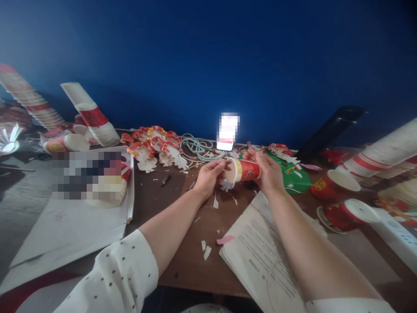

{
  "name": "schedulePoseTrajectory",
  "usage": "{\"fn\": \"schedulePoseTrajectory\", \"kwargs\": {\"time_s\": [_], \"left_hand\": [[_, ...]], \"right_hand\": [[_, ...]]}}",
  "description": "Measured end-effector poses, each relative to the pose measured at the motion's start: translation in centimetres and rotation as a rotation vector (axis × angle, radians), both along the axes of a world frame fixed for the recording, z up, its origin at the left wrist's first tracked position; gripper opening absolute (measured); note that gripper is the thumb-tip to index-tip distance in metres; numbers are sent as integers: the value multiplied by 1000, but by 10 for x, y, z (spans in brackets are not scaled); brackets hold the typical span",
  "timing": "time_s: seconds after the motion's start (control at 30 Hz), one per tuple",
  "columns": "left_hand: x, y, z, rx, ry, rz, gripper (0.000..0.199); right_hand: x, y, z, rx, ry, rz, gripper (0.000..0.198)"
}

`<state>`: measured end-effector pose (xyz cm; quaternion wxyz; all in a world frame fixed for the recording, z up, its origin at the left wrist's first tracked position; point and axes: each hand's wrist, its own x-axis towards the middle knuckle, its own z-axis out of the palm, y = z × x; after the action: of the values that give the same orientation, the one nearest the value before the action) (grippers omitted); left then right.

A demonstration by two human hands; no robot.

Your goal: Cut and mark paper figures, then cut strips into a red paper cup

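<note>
A red and white paper cup (248,171) lies on its side in the air between my hands, its open rim turned left. My left hand (208,177) pinches the rim end. Around the base end, the fingers of my right hand (269,171) are closed. A white jagged paper piece (227,185) shows just under the rim; whether it is joined to the cup I cannot tell. White paper scraps (207,253) are scattered on the brown table (182,261) below.
Cut paper cups (156,145) are heaped at the back left near a coiled cable (197,143). A lit phone (227,132) stands against the blue wall. An open book (263,248), upright cups (339,184), leaning cup stacks (387,150) and a power strip (395,232) are rightward.
</note>
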<state>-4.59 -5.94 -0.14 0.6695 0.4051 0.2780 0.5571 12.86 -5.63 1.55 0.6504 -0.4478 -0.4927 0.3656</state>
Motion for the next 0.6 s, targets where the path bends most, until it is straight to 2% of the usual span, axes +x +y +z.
{"fn": "schedulePoseTrajectory", "kwargs": {"time_s": [0.13,0.2,0.27,0.4,0.6], "left_hand": [[5,-9,1,-67,-9,-160,58],[7,-12,-1,-81,52,-183,53],[7,-12,-4,-93,98,-143,43],[6,-8,-7,-87,29,-78,41],[4,-6,-9,28,29,-34,39]], "right_hand": [[-6,-9,8,125,-223,-143,31],[-10,-15,11,173,-327,-111,31],[-11,-18,12,189,-350,-84,31],[-4,-17,11,257,-353,-198,28],[1,-21,17,408,-678,-145,29]]}}
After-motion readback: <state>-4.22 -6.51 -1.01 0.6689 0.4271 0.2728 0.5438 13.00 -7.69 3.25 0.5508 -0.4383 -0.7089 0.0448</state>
